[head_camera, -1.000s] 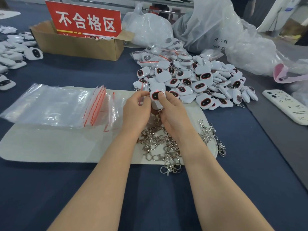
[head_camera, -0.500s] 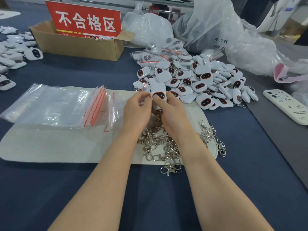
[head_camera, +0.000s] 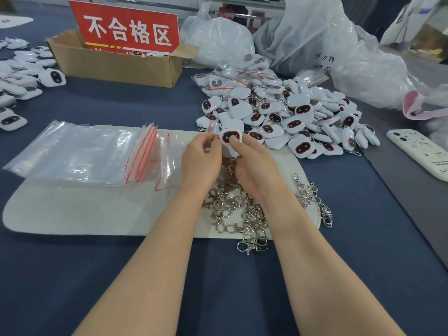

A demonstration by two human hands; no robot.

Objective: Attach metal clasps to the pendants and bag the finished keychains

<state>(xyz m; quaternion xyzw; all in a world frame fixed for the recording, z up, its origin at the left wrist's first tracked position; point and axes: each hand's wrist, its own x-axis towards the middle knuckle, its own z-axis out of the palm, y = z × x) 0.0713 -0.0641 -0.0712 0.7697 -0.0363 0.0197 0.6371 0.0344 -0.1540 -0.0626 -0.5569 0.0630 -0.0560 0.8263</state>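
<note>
My right hand point(head_camera: 252, 166) holds a white pendant point(head_camera: 230, 138) with a black, red-rimmed face, thumb pressed on its front. A metal clasp point(head_camera: 229, 166) dangles from it between my palms. My left hand point(head_camera: 201, 158) pinches the edge of a small clear zip bag point(head_camera: 210, 132) beside the pendant. Below my wrists lies a heap of loose metal clasps point(head_camera: 235, 212) on a white mat point(head_camera: 84, 212). A stack of clear red-striped zip bags point(head_camera: 80, 154) lies on the mat to the left. A pile of pendants point(head_camera: 291, 115) sits just beyond my hands.
A cardboard box point(head_camera: 116, 66) with a red sign point(head_camera: 126, 27) stands at the back left. More pendants point(head_camera: 19, 76) lie at the far left. Large plastic sacks point(head_camera: 339, 49) fill the back right. A white phone point(head_camera: 419, 154) lies at the right.
The pendant has been lifted slightly and tilted face-up between my hands; my left fingers have shifted up along the small bag's edge.
</note>
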